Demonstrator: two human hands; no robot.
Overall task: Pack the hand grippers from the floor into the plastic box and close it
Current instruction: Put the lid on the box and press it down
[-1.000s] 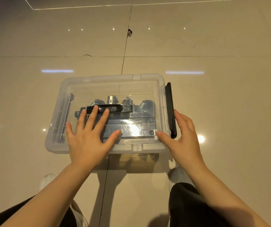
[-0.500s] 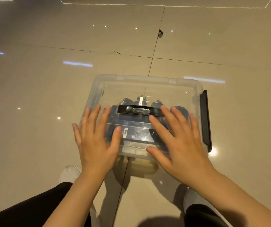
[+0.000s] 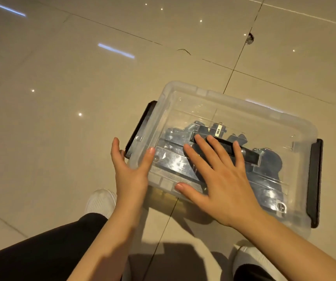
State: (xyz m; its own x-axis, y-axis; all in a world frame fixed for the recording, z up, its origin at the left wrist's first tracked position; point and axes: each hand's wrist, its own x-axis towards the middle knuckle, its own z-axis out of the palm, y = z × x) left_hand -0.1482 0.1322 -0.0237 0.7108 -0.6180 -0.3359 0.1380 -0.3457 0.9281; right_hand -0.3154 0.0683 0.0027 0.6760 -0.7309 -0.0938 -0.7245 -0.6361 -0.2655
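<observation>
A clear plastic box (image 3: 185, 98) sits on the tiled floor with its transparent lid on. Blue-grey hand grippers (image 3: 268, 159) show through the lid. A black carry handle (image 3: 248, 153) lies across the lid's middle. My right hand (image 3: 219, 175) rests flat on the lid, fingers spread, fingertips at the handle. My left hand (image 3: 130, 171) is at the box's near left corner, thumb on the lid's edge, fingers beside the black left latch (image 3: 140, 126), which stands out from the side. The black right latch (image 3: 315, 183) lies against the right end.
Glossy beige floor tiles (image 3: 61, 98) surround the box, with dark grout lines and a small chip (image 3: 250, 38) at a tile joint far off. My white shoes (image 3: 100, 201) and dark trouser legs are close below the box.
My left hand has slid off the lid to the box's left corner by the latch. My right hand stays flat on the lid. The view has swung, so the box now sits to the right.
</observation>
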